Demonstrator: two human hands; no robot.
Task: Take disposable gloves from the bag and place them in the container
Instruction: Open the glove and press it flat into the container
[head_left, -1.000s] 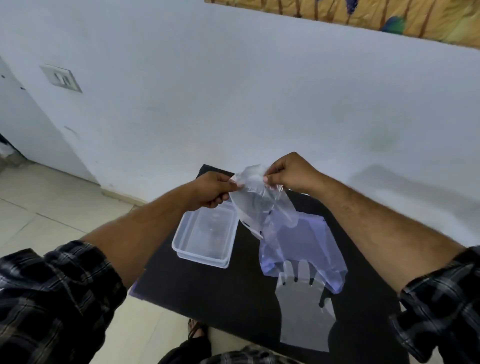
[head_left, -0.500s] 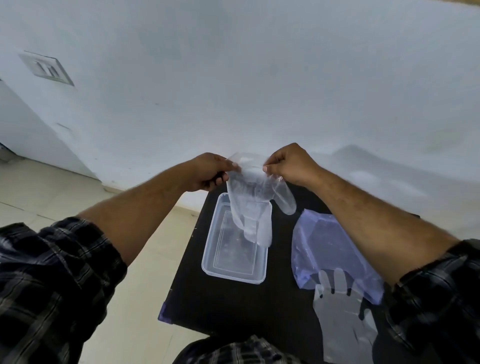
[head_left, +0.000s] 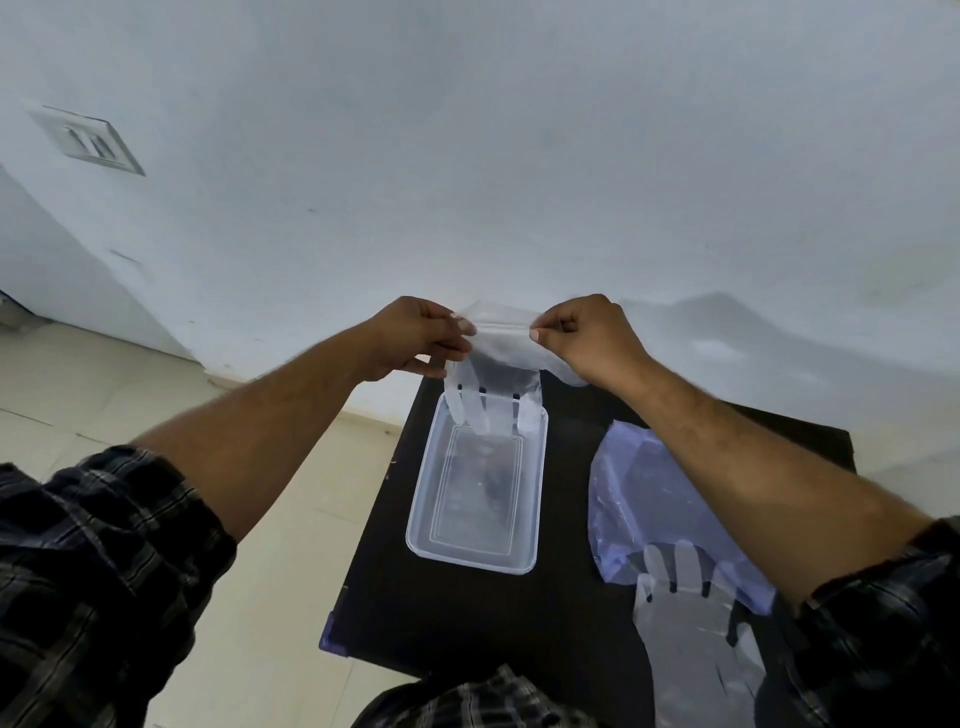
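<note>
A person dangles a thin plastic glove (head_left: 493, 384) over an open container (head_left: 478, 488).

Nearest, a spare glove (head_left: 696, 639) and the bag (head_left: 654, 499) lie flat. Farther, the left hand (head_left: 415, 338) and right hand (head_left: 587, 338) pinch its cuff; it looks featherlight, limp, likely slippery.

Disposable gloves, bag, container: items on black counter (head_left: 467, 613)

Clear glove (head_left: 493, 374) hangs cuff-up, fingertips dipping into the far end of the open, clear rectangular container (head_left: 475, 558); bluish bag (head_left: 649, 499) lies flat to its right (second glove (head_left: 691, 639) overlapping its near edge).

A black table (head_left: 467, 613) (wall switch (head_left: 88, 141) above) on tiled floor (head_left: 291, 597).
</note>
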